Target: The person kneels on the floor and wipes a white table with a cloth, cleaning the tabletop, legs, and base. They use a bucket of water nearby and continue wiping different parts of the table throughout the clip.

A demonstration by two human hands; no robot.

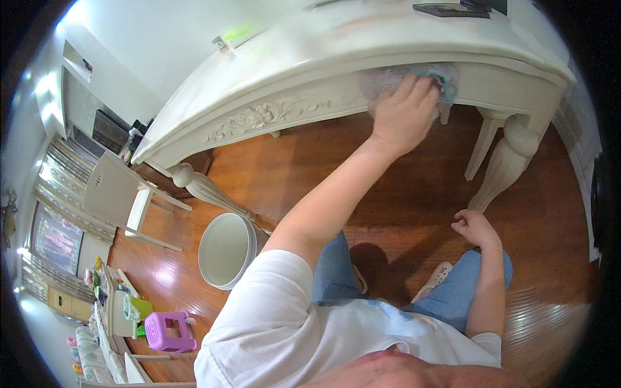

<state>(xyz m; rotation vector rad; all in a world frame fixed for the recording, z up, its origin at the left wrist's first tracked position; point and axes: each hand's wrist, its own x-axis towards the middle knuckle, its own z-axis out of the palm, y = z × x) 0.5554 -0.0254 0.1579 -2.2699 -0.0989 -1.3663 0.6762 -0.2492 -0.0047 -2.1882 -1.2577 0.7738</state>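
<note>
My left hand [404, 111] reaches up to the front apron of a cream-white table [278, 71]. It presses a bunched grey and teal cloth [446, 81] against the panel, to the right of a carved floral ornament [259, 115]. The cloth is blurred, and part of it is hidden behind my fingers. Above my right knee, my right hand [477, 229] hangs loosely bent, fingers a little apart, holding nothing. It is close to the lower end of the table's turned right leg [504, 165].
A whitish bucket [226, 251] stands on the glossy wood floor [291, 168] to my left. Farther left are a white chair [123, 194], a purple stool [169, 332] and a yellow-green bin [137, 309]. A dark flat object [451, 10] lies on the tabletop.
</note>
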